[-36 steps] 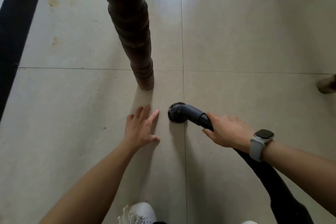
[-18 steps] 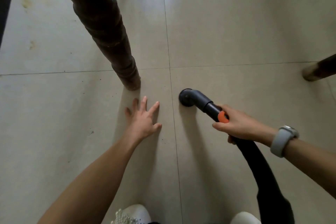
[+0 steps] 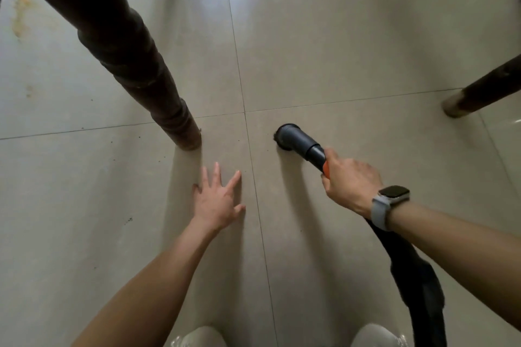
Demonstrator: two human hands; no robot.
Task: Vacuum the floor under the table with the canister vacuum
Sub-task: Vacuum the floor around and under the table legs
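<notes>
The dark vacuum nozzle [image 3: 290, 138] with its round brush head rests on the beige tiled floor [image 3: 352, 36], just right of a grout line. My right hand [image 3: 348, 182], with a grey watch on the wrist, is closed around the nozzle tube by an orange part. The black hose [image 3: 414, 279] runs back from it toward the lower right. My left hand [image 3: 218, 200] lies flat on the floor with fingers spread, just in front of the foot of a dark turned table leg [image 3: 174, 121].
A second wooden leg [image 3: 479, 93] stands at the right edge. Small dark specks of dirt [image 3: 128, 219] dot the tiles at the left. Rusty stains [image 3: 19, 17] mark the far-left tile. My white shoes [image 3: 197, 338] show at the bottom edge.
The nozzle has slid right and away from the table leg, across the grout line. My right hand has slipped back along the tube, uncovering the orange part. My left hand has stayed planted on the floor.
</notes>
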